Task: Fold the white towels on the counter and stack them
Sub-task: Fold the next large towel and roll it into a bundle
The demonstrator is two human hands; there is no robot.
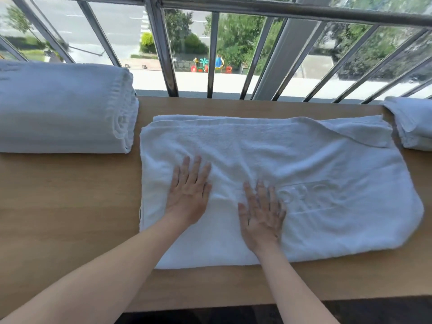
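Observation:
A white towel [315,164] lies folded in layers across the middle of the wooden counter [70,206], with an embossed logo on its right half. My left hand [189,190] presses flat on the towel's left part, fingers straight. My right hand [261,216] lies flat beside it near the towel's centre, fingers spread. A stack of folded white towels [63,108] sits at the back left. Another white towel [413,125] lies at the far right edge, partly out of view.
A metal window railing [163,54] with vertical bars runs right behind the counter's far edge. The counter's near edge [233,302] is just below my forearms. Bare wood shows at the front left of the counter.

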